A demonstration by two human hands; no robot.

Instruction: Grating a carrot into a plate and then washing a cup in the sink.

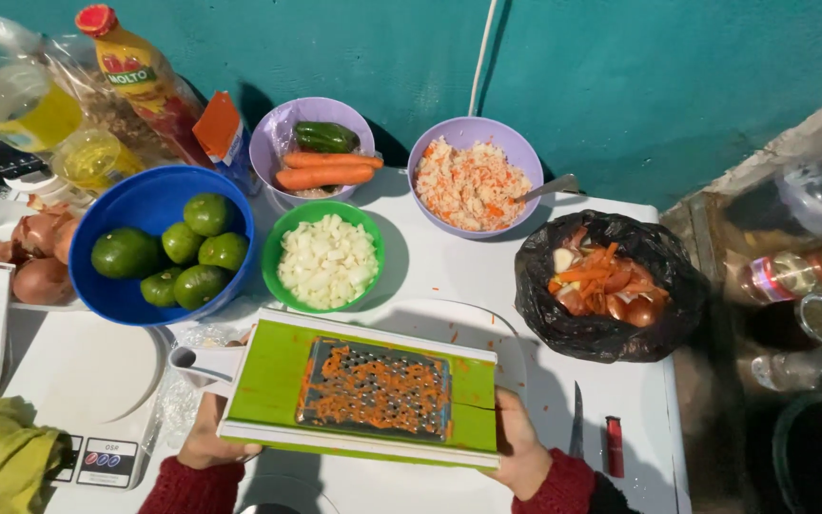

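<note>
Both hands hold a flat green grater (363, 390) level above the white table (449, 276). Its metal grid carries orange carrot shreds. My left hand (206, 440) grips the grater's left edge near its white handle. My right hand (520, 449) grips the right edge. Both wrists wear dark red sleeves. A white plate (487, 328) lies partly hidden under the grater.
Behind stand a green bowl of chopped onion (327, 259), a blue bowl of limes (168, 249), a purple bowl with carrots and a pepper (321, 152), a purple bowl of grated mix (473, 181). A black bag of peels (606, 286) sits right, with a knife (577, 424) and a red lighter (615, 445) near my right hand.
</note>
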